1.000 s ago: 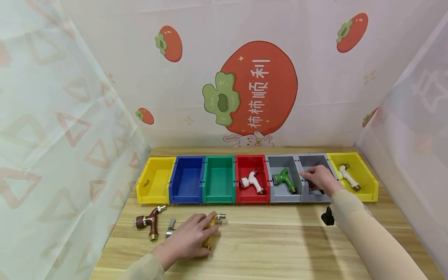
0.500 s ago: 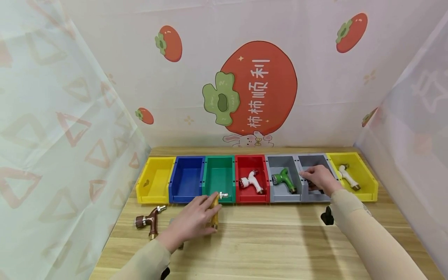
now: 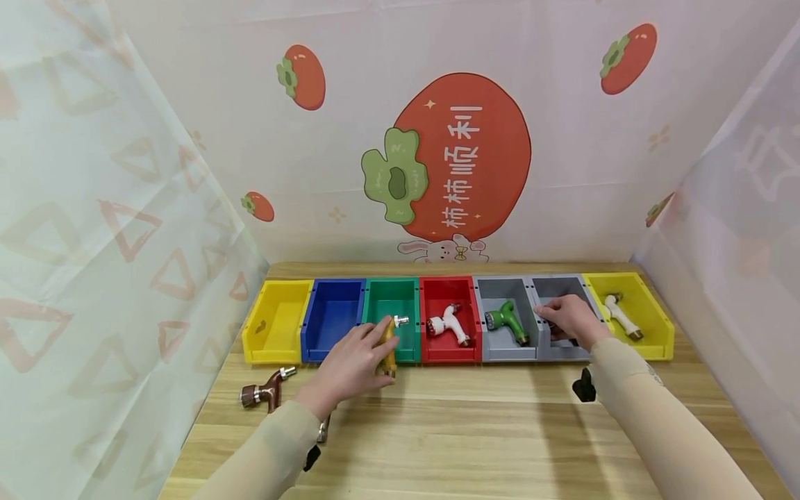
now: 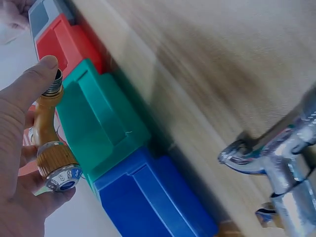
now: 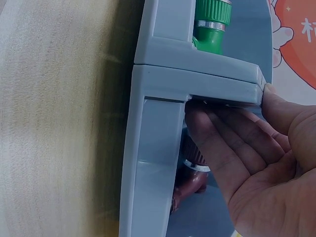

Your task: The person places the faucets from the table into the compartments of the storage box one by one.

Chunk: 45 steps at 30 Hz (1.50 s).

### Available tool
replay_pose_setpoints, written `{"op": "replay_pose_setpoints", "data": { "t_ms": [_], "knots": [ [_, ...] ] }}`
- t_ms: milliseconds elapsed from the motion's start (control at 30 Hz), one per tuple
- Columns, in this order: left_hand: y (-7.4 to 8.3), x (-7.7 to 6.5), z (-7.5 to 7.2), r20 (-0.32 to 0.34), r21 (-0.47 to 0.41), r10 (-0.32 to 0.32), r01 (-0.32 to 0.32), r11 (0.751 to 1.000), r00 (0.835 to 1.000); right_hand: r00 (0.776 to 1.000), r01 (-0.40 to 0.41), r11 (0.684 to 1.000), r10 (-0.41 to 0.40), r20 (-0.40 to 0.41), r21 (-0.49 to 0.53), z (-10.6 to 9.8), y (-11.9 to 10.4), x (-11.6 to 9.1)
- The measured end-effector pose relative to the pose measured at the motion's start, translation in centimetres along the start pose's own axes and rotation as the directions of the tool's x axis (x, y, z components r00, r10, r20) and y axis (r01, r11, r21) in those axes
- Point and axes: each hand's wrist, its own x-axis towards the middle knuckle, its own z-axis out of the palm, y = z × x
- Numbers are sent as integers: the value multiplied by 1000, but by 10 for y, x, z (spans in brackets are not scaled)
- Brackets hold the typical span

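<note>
Left hand: thumb and fingers bend round the yellow tap and hold it, with just room for the tap.
Yellow tap: up at the front of the green box.
Right hand: thumb and fingers pinch the side of the gray box, fingers inside.
Gray box: a dark red tap lies in it.
Table: a brown tap and a silver tap lie here.

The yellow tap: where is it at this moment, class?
In the head view, the yellow tap is held in the left hand, just left of the red bin and seen across the front edge of the green bin.
</note>
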Motion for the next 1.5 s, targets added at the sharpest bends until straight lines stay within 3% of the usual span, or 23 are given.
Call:
{"op": "replay_pose_setpoints", "data": {
  "t_ms": [400,800,1167,1500],
  "knots": [
    [-4,28,2,76,-17,-97,98,995,992,1000,-5,1000,5,5,-2,-1,0,1],
    [-10,47,5,143,-5,-183,185,983,973,1000,-4,1000,4,5,-7,-1,0,2],
    [-16,55,13,154,49,-214,209,977,965,1000,-20,1000,20,1,-9,-1,1,2],
    [-19,62,22,144,85,-224,213,973,964,1000,20,1000,-21,-6,-11,0,2,0]
  ]
}}
